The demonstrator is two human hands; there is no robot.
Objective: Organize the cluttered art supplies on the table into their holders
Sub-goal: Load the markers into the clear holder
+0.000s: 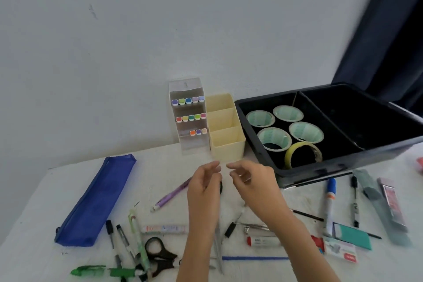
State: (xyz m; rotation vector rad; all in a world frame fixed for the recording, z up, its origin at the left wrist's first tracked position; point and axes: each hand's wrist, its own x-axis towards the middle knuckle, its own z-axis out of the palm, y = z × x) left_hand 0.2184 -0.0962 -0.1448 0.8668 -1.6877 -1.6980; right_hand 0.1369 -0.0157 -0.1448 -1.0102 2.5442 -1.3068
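Head view: pens and scissors strewn unsorted over the near half of the table. Just above them, left hand and right hand, fingers loosely curled, tips nearly meeting, nothing visibly gripped, likely poised to choose. Behind, within reach, cream holder, seemingly unfilled; black tray already keeping tape rolls.

I'm seeing a white table bearing a blue pouch and scissors. A black tray is sitting on its right.
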